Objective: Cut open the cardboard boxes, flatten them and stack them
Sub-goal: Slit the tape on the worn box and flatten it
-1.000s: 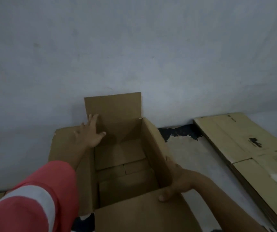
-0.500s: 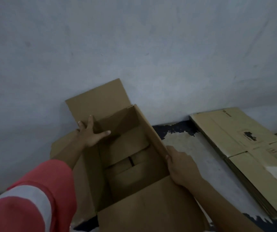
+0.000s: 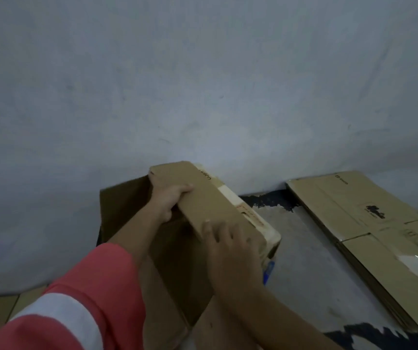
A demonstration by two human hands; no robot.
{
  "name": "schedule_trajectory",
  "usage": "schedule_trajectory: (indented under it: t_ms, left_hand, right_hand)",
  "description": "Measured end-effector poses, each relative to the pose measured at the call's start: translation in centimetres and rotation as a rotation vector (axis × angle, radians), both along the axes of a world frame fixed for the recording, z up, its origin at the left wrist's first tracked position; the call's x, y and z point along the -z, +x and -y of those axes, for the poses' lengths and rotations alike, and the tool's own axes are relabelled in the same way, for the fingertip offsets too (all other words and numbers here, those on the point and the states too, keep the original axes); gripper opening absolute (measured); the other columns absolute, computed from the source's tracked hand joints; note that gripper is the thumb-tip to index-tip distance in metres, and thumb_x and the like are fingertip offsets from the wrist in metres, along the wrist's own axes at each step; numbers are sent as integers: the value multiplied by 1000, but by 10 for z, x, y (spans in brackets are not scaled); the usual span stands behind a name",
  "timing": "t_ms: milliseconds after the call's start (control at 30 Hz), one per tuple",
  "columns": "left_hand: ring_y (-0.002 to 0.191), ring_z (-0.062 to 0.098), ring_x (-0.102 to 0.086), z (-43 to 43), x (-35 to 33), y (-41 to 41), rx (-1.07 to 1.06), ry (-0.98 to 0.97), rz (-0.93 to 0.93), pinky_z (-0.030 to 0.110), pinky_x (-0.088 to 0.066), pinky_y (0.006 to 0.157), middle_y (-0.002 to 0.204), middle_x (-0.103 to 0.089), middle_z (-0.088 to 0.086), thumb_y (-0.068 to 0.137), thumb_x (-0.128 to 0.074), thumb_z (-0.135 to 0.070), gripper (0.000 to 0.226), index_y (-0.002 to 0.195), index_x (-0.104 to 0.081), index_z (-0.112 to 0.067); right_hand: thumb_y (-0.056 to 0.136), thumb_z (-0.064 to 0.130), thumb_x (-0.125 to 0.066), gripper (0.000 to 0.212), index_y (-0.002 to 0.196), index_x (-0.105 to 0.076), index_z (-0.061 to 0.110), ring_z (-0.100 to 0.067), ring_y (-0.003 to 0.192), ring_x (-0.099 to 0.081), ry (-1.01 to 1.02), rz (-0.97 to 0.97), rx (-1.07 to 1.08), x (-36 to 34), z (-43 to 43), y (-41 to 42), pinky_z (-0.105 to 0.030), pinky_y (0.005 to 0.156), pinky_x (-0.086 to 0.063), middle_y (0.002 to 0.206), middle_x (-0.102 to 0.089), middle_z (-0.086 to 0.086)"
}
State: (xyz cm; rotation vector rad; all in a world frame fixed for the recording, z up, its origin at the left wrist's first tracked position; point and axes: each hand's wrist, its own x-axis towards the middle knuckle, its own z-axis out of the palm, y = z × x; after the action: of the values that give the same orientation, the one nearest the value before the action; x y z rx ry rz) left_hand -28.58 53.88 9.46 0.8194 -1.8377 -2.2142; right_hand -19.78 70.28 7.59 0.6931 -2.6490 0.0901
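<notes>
Behind, pale blue-grey painted wall point(image 3: 202, 84), filling most of the view. Below it, grey concrete floor point(image 3: 303, 261) with dark patchy marks along the wall's foot. On the floor's right side, against the wall, stack of flattened tan cardboard boxes point(image 3: 354, 215), lying flat, black print on the top sheet. Near the floor's middle, close to the wall and well apart from that stack, brown cardboard box point(image 3: 218, 205), half collapsed: one long panel tipped slantwise, pale tape along its right edge, dark open inside to its left. Pink sleeve with a white band point(image 3: 89, 299) at the lower left. Left hand point(image 3: 167, 198) gripping the far left edge of the slanted panel, fingers curled around it. Right hand point(image 3: 230, 251) resting on the panel's near end, fingers straight and slightly spread, pressing flat. Small blue thing point(image 3: 268, 271) just beside the box's near right corner; too blurred to name.
</notes>
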Motion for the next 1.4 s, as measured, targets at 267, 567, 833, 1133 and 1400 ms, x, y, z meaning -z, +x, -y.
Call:
schedule_trajectory:
  t_ms: [267, 567, 833, 1133, 1400]
  left_hand:
    - [82, 20, -65, 51, 8, 26, 18, -3, 54, 32, -51, 59, 110, -66, 12, 81, -69, 5, 47, 123, -54, -10]
    - [127, 39, -43, 61, 15, 37, -42, -693, 308, 46, -42, 102, 149, -29, 17, 84, -69, -47, 88, 150, -22, -14]
    - [141, 42, -16, -2, -12, 62, 148, -810, 452, 53, -27, 110, 158, -2, 12, 69, -54, -83, 112, 153, -9, -25]
    - [139, 34, -27, 25, -24, 73, 191, -625, 286, 44, -33, 107, 159, -13, 6, 49, -61, -58, 122, 155, -9, -28]
    - [149, 33, 3, 19, -31, 71, 195, -679, 351, 54, -8, 117, 162, 5, 10, 37, -47, -95, 141, 155, -3, -31]
  right_hand:
    - [81, 67, -6, 74, 116, -58, 27, -18, 112, -45, -219, 407, -107, -15, -6, -19, -38, 93, -40, 118, -50, 2]
    - [91, 67, -34, 68, 142, -40, 22, -28, 125, -46, -624, 1274, 160, 38, -46, -86, -46, 104, -38, 145, -42, -9]
    - [61, 70, -63, 80, 118, -61, 15, -29, 107, -57, -834, 1520, 176, 39, -47, -97, -41, 89, -48, 118, -60, -12]
    - [86, 14, -68, 27, 108, -60, 1, -29, 96, -59, -933, 1278, 204, -19, -66, -118, -44, 86, -49, 114, -62, -13]
    - [84, 22, -63, 26, 105, -50, 18, -25, 88, -65, -1017, 1192, -168, -73, -8, -56, -40, 74, -59, 103, -61, -9]
